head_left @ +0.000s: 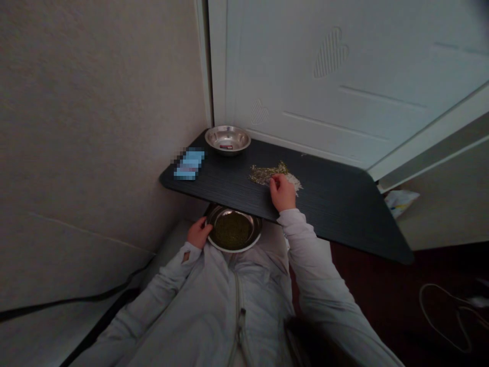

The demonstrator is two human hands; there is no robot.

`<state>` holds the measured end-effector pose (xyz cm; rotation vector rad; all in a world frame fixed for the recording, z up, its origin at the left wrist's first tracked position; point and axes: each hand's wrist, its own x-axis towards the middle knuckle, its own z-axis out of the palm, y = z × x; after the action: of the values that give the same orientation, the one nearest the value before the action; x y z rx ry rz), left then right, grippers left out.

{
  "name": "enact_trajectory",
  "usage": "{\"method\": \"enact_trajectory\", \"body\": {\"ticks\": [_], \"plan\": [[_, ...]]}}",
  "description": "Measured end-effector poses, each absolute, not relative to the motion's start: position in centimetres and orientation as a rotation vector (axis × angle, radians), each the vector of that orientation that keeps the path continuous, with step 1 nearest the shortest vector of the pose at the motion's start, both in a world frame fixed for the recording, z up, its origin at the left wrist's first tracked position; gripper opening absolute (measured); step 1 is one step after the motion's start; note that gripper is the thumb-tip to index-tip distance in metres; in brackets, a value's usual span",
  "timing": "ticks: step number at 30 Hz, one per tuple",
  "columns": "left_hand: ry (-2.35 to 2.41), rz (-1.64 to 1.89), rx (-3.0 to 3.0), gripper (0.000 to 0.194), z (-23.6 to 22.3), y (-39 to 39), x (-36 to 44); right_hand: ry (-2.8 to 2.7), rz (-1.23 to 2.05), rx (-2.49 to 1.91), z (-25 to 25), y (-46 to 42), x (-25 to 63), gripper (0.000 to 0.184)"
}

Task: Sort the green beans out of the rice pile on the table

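Observation:
My left hand (198,233) grips the left rim of a metal bowl (256,237) on my lap, partly under the table's front edge. Small dark green grains or bits (231,231) cover the bowl's bottom; their exact kind is too small to tell. Over the table, my right hand (281,192) has its fingers pinched together at a small heap. Greenish-yellow dried bits (263,175) make up the heap's left and back side, while whitish slivers (295,183) lie to the right, partly behind the hand. Whatever is between those fingertips is hidden.
A dark tabletop (344,204) stretches across in front of me. At its back left stands a second metal bowl (228,138) with a small label inside. A blurred blue phone-like rectangle (190,164) lies at the left. Behind is a white door panel (305,92); a cable (422,298) lies low right.

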<state>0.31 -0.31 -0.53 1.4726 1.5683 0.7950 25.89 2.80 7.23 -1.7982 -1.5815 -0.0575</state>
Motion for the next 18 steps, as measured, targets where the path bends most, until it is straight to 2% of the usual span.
{"method": "enact_trajectory", "body": {"ticks": [18], "plan": [[1.531,0.844,1.438,0.037,-1.40,-0.15,0.12,-1.650,-0.105,-1.762,7.54,2.40,24.91,0.019]]}}
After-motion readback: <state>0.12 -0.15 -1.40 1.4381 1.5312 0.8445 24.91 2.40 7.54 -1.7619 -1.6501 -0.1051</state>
